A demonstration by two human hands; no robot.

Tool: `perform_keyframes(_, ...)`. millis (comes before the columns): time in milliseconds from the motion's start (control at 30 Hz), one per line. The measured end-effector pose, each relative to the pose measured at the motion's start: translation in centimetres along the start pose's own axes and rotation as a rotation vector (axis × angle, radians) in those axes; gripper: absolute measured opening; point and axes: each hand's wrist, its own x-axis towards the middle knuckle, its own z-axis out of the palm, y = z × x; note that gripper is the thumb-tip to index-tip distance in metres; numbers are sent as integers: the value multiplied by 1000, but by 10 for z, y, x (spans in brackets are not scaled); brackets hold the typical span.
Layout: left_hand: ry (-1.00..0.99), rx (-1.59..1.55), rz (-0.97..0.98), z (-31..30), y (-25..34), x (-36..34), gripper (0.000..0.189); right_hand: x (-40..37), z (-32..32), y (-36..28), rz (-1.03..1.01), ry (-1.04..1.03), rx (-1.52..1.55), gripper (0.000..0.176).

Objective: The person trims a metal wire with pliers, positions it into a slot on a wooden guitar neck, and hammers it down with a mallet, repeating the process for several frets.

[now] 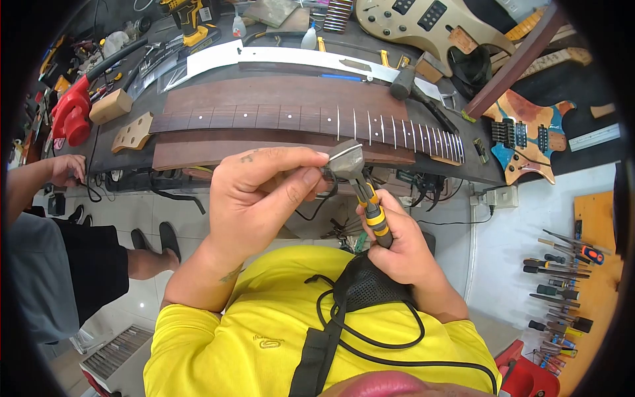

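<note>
My right hand is wrapped round the yellow-and-black handles of wide-jawed pliers, held up in front of my chest. A thin silvery piece of fret wire lies along the jaws. At its left end, my left hand pinches with thumb and index finger; the fingertips hide that end. Beyond the hands, a guitar neck lies across the bench, headstock to the left. Bright frets show on the right part of its dark fingerboard; the left part has bare slots.
A brown board lies under the neck. A hammer rests behind its right end. Guitar bodies occupy the right side. A red blower and a yellow drill are at left. Another person's hand is near the bench edge.
</note>
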Motion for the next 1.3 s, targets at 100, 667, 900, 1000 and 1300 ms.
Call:
perform_keyframes(100, -11, 11, 17, 0, 0, -1, 20, -1, -1, -3, 11, -1, 14, 23)
perform_keyframes(667, 56, 13, 45, 3, -5, -13, 18, -2, 1, -1, 58, -26, 78, 21)
perform_keyframes(900, 76, -20, 49, 1, -8, -16, 19, -2, 1, 4, 59, -10, 164, 20)
perform_keyframes(1000, 78, -18, 45, 2, -8, -15, 19, -1, 1, 6, 43, -21, 135, 20)
perform_keyframes(1300, 24, 69, 79, 0, -3, -8, 20, -1, 2, 4, 17, -20, 95, 20)
